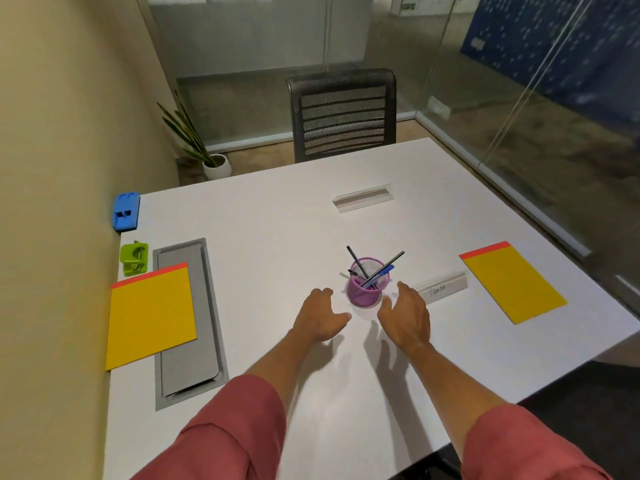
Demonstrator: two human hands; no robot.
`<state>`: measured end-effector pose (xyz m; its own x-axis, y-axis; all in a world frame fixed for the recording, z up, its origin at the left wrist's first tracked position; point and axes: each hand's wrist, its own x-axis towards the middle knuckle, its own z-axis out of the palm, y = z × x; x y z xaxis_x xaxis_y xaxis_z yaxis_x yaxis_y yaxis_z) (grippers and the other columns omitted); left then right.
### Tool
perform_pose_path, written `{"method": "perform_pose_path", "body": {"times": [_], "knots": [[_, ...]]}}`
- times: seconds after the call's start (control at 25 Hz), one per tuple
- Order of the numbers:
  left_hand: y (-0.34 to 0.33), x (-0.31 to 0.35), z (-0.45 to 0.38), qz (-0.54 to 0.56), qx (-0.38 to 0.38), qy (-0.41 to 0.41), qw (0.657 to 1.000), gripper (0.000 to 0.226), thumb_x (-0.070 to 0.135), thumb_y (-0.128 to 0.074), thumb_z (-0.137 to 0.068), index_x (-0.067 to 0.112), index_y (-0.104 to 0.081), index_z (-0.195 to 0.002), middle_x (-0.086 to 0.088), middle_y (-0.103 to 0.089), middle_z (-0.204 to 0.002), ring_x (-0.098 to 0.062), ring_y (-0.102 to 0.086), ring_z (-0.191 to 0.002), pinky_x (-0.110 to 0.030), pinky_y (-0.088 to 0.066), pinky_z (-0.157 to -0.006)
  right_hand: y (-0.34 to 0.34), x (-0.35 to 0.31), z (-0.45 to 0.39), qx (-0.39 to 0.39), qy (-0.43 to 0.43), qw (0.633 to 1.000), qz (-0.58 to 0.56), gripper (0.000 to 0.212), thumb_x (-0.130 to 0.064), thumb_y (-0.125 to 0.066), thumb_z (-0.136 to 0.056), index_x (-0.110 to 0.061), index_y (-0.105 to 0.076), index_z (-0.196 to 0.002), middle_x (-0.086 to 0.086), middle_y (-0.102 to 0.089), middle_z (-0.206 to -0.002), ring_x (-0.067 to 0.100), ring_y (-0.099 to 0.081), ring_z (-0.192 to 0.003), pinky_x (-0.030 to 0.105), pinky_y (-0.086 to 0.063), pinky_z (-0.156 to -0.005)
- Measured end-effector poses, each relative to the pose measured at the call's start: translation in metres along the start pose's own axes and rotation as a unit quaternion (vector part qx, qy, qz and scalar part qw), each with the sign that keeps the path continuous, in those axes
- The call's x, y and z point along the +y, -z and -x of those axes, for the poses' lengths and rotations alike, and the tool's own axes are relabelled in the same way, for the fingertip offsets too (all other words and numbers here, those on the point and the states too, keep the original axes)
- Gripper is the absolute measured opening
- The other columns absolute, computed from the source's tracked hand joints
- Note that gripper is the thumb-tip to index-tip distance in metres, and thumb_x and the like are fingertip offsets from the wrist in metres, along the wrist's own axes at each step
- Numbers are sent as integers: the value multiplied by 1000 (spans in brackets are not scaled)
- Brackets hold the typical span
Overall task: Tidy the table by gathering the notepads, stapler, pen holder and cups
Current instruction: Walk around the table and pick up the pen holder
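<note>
Several pens (pixel 375 271) (leaning) fill the purple pen holder (pixel 367 289) between hands.

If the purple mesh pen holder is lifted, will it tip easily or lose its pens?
The pen holder is wire mesh, so probably light and stiff. Its pens lean outward above the rim, so tilting may spill them. Both hands, left hand and right hand, flank it, which should steady it.

— What stood beyond the hands, across the table (pixel 277 216)?
— A black mesh chair (pixel 343 114), pushed against the far edge, with glass walls (pixel 519 98) behind it.
— And to the left of the hands?
— A grey cable hatch (pixel 188 323) was set into the tabletop, and a blue eraser (pixel 126 211) lay at the far-left corner. A potted plant (pixel 207 150) stood on the floor past that corner.
— Anything to the right?
— A name card (pixel 441 289) just beside the hands; another card holder (pixel 363 199) lay farther off.
</note>
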<state>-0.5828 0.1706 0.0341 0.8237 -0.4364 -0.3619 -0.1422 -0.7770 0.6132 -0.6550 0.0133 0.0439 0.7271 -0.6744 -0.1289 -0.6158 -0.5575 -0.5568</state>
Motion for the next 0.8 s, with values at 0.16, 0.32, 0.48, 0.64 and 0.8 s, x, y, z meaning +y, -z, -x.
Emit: {"method": "perform_pose_path", "body": {"times": [0.16, 0.32, 0.48, 0.64, 0.8], "knots": [[-6, 6, -23, 144, 48, 74, 986, 54, 27, -70, -85, 8, -52, -133, -14, -60, -127, -28, -61, -112, -33, -48, -95, -4, 0, -34, -5, -36, 996, -76, 43, -16, -54, -92, -5, -55, -133, 17, -65, -125, 35, -58, -118, 38, -45, -99], [-14, 23, -50, 234, 103, 126, 959, 42, 20, -70, -86, 7, -59, -124, -11, -63, -115, -30, -67, -99, -39, -54, -89, -11, 3, -65, -35, -84, 989, -114, 40, -13, -54, -94, -5, -57, -133, 19, -66, -123, 36, -59, -116, 36, -46, -98], [-20, 36, -64, 259, 128, 135, 948, 29, 15, -67, -87, 7, -64, -114, -10, -69, -100, -24, -68, -83, -19, -49, -68, -17, 5, -82, -38, -98, 986, -133, 32, -20, -63, -92, -7, -68, -121, 18, -69, -117, 35, -62, -107, 29, -45, -86], [-20, 46, -67, 278, 135, 150, 939, 26, -1, -50, -83, 3, -67, -102, -15, -72, -75, -15, -62, -53, -15, -48, -42, -17, 4, -88, -41, -101, 983, -147, 23, -15, -67, -88, -7, -73, -109, 16, -73, -107, 30, -64, -90, 30, -50, -80], [-20, 48, -65, 304, 137, 174, 927, 24, -2, -49, -80, 3, -66, -95, -10, -69, -64, -8, -60, -42, -20, -49, -39, -12, 2, -88, -51, -96, 980, -165, 16, -11, -66, -85, -8, -75, -98, 15, -74, -96, 27, -66, -80, 29, -55, -71]]}}
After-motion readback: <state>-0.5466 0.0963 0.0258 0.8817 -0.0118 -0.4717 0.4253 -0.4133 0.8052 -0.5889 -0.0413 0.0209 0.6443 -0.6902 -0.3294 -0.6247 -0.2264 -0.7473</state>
